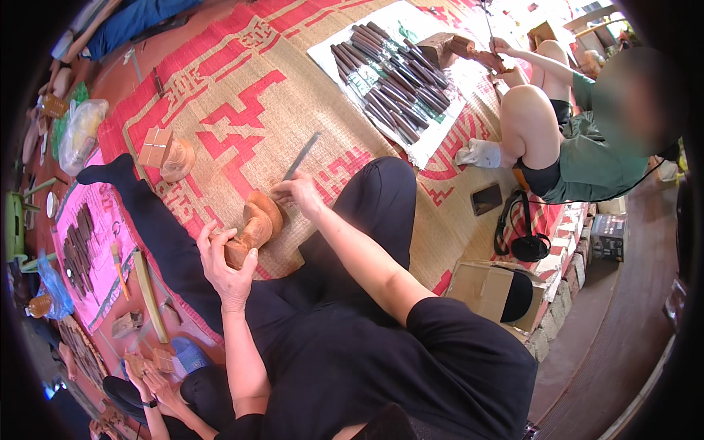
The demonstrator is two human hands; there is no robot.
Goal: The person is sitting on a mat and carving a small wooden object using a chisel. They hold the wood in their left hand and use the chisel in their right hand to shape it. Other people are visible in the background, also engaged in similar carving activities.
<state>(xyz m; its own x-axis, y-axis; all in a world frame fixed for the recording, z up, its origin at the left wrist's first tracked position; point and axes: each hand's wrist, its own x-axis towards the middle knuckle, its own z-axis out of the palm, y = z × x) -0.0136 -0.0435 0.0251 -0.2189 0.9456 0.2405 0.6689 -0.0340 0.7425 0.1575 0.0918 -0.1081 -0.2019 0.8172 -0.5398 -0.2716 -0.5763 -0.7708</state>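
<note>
A brown carved wooden piece (258, 226), rounded and bulging, stands tilted between my legs over the woven mat. My left hand (229, 273) is closed around its lower near end, thumb on one side and fingers on the other. Just right of the carving, my right hand (298, 192) pinches a thin, flat grey metal file-like tool (302, 155). The tool points up and away to the right, apart from the wood. Its lower end is hidden in my fingers.
Many dark-handled carving tools (396, 77) lie on a white cloth at the far right. A wooden block and rounded piece (176, 160) sit by my foot. One person (601, 147) sits at right, another person's hands (152, 378) work at lower left. A cardboard box (480, 290) stands right.
</note>
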